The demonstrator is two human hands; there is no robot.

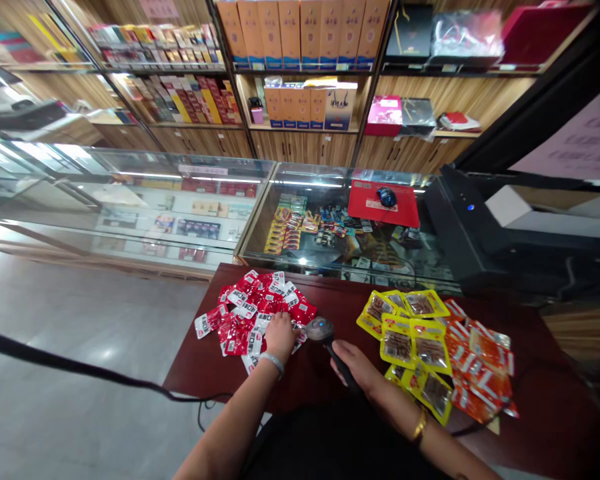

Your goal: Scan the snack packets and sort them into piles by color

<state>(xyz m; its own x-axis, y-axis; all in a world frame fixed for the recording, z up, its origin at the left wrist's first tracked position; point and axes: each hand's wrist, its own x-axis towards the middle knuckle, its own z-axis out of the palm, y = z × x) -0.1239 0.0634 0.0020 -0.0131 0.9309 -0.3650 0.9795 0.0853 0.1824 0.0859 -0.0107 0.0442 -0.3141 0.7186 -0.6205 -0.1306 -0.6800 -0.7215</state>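
Observation:
My left hand point(281, 335) rests on the right edge of a heap of small red snack packets point(254, 309) on a dark red table point(330, 297); its fingers touch a packet, and I cannot see whether they grip it. My right hand point(356, 368) holds a black handheld barcode scanner point(330, 343) by the handle. The scanner's head sits beside the left hand, pointing toward the red packets. A bracelet is on each wrist.
Yellow snack packets point(410, 340) and orange-red packets point(480, 370) lie right of the scanner. A glass display counter point(260, 200) runs behind the table, with a red mouse pad and mouse point(386, 197) on it. A black till machine point(505, 233) stands at right. A black cable point(80, 370) hangs over the floor at left.

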